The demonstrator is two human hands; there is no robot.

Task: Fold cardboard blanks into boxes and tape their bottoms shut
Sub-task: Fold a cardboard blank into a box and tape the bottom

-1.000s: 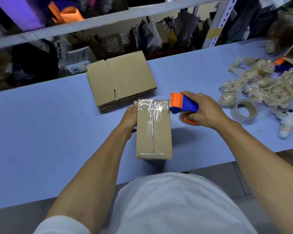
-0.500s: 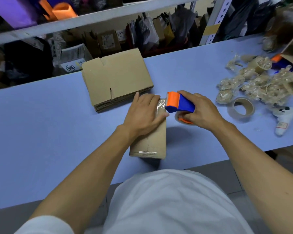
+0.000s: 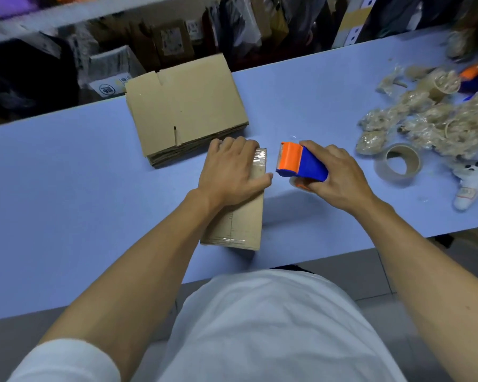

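- Pale blue table (image 3: pixel 66 188) runs across the room, and near its front edge stands the folded box (image 3: pixel 240 221), its upper face carrying a strip of clear tape that wraps over the far end.
- On the far half of that face lies the left hand (image 3: pixel 229 172), palm down, fingers straight and pressing on the tape, thumb reaching past the right edge.
- Just right of the box, apart from it, the right hand (image 3: pixel 340 180) curls its fingers round the blue and orange tape dispenser (image 3: pixel 301 164), orange end pointing at the box.
- Behind the box lies a stack of flat cardboard blanks (image 3: pixel 185 106), near the left hand's fingertips.
- Farther right sit a roll of tape (image 3: pixel 398 164), a heap of crumpled used tape (image 3: pixel 431 117) and a small white toy figure (image 3: pixel 469 183).
- Beyond the table, metal shelving (image 3: pixel 39 17) holds blurred cartons and bags.
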